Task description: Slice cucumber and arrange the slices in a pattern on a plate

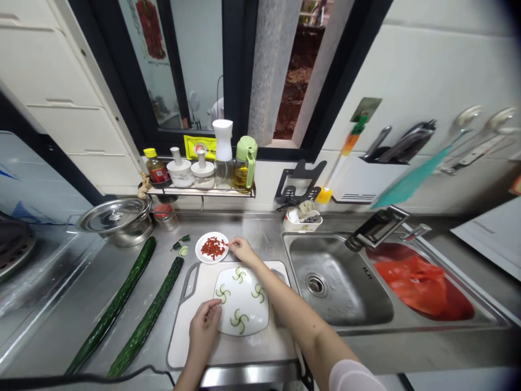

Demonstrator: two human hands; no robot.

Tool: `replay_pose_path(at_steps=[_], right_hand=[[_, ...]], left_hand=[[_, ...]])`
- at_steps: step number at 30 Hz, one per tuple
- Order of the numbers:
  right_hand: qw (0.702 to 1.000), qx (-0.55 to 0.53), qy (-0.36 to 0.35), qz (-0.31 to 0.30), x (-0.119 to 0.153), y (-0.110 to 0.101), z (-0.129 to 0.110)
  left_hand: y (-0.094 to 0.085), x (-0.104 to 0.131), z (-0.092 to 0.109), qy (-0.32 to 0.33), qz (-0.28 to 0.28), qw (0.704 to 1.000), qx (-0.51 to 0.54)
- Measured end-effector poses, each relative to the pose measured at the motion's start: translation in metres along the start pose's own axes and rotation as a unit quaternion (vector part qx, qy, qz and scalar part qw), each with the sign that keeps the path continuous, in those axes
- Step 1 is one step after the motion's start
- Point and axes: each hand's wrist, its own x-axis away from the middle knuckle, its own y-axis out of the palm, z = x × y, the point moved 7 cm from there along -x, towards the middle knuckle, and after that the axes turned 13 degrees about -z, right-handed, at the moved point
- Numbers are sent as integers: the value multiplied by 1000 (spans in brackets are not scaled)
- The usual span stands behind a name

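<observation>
A white plate [248,309] with rounded corners rests on a pale cutting board [191,342]. Thin cucumber slices [239,321] lie on it in several pinwheel shapes. At the plate's left edge is my left hand [205,323], fingers curled together beside the left pinwheel; whatever they may hold is hidden. My right hand [243,251] reaches across to the small round dish [199,255] behind the board. Its fingertips pinch one small red piece at the dish's right rim. More dried red pieces [213,247], like goji berries, are heaped in that dish.
Two long cucumbers [148,317] lie left of the board, with cucumber scraps [183,251] behind. A lidded steel pot [118,220] stands at the back left. Seasoning bottles fill a wall rack [203,191]. On the right are the sink [337,288] and its faucet [376,228].
</observation>
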Motion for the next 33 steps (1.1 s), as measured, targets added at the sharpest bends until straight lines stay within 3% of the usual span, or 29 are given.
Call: replay_pose_path(at_steps=[4,8,11,18,33], right_hand=[[1000,-12,-16,-1,47,-10,4],[993,120,-11,-18,85,-10,7],[978,204,-4,-27,98,-5,8],[958,278,6,-74,103,10,8],[941,327,6,-91,99,18,9]], left_hand=[[0,-1,7,34,-6,999,-19],[-4,1,2,37,1,997,-70],[-9,4,-4,28,22,993,-115],[-13,5,-15,-8,33,986,-166],[-13,9,-13,-3,31,986,-162]])
